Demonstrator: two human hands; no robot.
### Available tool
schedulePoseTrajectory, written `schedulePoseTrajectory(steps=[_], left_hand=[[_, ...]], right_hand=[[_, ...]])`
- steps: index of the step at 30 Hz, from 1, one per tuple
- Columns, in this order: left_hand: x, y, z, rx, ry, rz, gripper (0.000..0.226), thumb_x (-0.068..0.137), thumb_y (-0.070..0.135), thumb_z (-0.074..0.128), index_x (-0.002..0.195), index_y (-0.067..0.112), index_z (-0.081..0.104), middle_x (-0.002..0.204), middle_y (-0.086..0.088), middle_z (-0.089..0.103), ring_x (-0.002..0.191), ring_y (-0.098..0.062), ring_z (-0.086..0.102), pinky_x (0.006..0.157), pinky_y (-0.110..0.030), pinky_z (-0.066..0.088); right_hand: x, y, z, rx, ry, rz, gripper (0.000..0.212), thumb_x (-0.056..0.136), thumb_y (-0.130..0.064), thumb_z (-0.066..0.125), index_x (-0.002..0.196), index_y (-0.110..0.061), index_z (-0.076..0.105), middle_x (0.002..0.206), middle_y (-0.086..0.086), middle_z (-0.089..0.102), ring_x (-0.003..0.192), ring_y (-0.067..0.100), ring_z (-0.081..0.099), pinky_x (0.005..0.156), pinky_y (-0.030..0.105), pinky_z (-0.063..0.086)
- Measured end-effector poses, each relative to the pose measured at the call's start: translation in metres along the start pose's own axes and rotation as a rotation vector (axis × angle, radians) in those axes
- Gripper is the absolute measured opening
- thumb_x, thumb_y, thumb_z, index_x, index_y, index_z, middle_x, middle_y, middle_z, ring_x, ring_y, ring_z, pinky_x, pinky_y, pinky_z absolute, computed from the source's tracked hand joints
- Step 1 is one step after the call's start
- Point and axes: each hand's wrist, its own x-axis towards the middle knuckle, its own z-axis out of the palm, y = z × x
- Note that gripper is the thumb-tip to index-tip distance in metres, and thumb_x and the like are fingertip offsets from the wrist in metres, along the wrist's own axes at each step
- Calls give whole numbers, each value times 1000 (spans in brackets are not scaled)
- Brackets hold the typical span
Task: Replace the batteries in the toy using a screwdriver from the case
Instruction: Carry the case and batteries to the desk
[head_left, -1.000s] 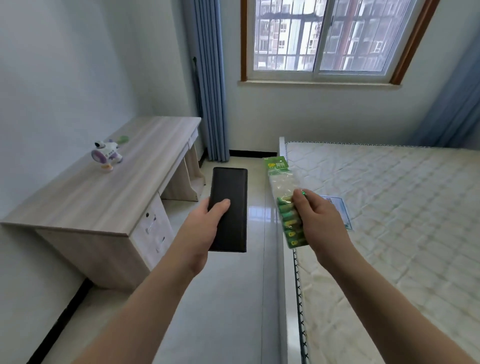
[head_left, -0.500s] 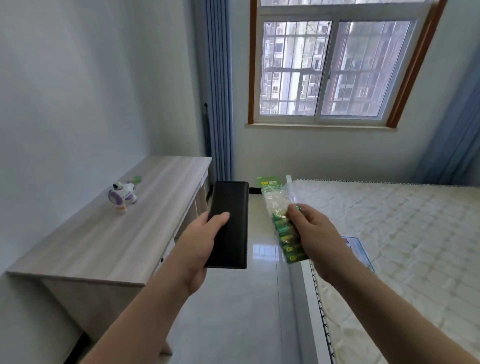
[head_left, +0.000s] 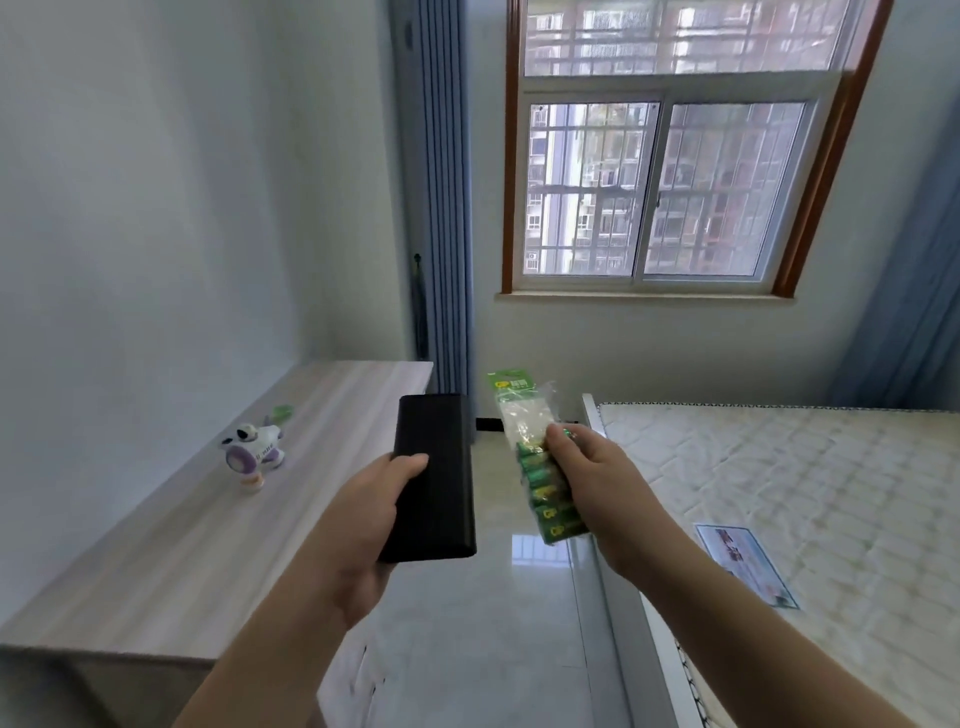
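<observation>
My left hand (head_left: 371, 512) grips a flat black case (head_left: 435, 475) from its left side, thumb on top, held out in mid-air over the floor. My right hand (head_left: 592, 480) pinches a clear pack of green batteries (head_left: 543, 491) with a green header card, just right of the case. A small white and purple toy (head_left: 254, 452) stands on the wooden desk (head_left: 171, 545) at the left, well ahead of my left hand. A small green item (head_left: 281, 413) lies just behind the toy.
A bed with a bare quilted mattress (head_left: 805, 499) fills the right side, with a printed label (head_left: 745, 564) on it. A glossy tiled floor strip (head_left: 493, 623) runs between desk and bed. Blue curtains and a window are on the far wall.
The view has tilted upward and come nearer the desk, so the toy looks bigger and sits closer. Both hands keep the same hold on the case and the battery pack.
</observation>
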Motion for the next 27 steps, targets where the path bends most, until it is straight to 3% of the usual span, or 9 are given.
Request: schedulePoseTrajectory(steps=[8, 14, 17, 21, 27], left_hand=[[88, -13, 27, -39, 20, -29, 30, 96, 26, 53, 117, 8, 65, 107, -16, 72, 100, -33, 68, 72, -38, 56], [159, -20, 65, 2, 82, -78, 31, 94, 28, 57, 115, 7, 65, 105, -19, 71, 99, -37, 68, 85, -47, 57], [189, -16, 72, 28, 99, -60, 26, 96, 29, 54, 113, 12, 65, 103, -17, 72, 98, -34, 69, 79, -43, 57], [223, -21, 60, 61, 121, -36, 30, 98, 28, 50, 121, 14, 61, 107, -15, 72, 101, -32, 68, 75, -39, 55], [276, -25, 22, 70, 237, -49, 23, 97, 26, 52, 112, 14, 65, 97, -7, 74, 90, -22, 71, 66, -31, 53]], right_hand=[[66, 30, -31, -35, 23, 22, 23, 99, -37, 47, 98, -21, 64, 80, 5, 68, 61, 11, 64, 53, 23, 50], [147, 42, -61, 19, 12, 79, 22, 99, -35, 47, 97, -22, 64, 77, 4, 68, 60, 12, 63, 52, 25, 49], [184, 45, -65, -3, -22, 75, 21, 99, -36, 46, 97, -25, 63, 79, 4, 69, 60, 10, 64, 50, 22, 49], [229, 58, -52, 28, -70, 117, 22, 99, -37, 48, 99, -22, 65, 84, 10, 69, 66, 18, 65, 56, 28, 51], [296, 82, -5, 51, -152, 169, 22, 98, -38, 49, 100, -23, 65, 90, 16, 70, 69, 22, 65, 58, 31, 52]])
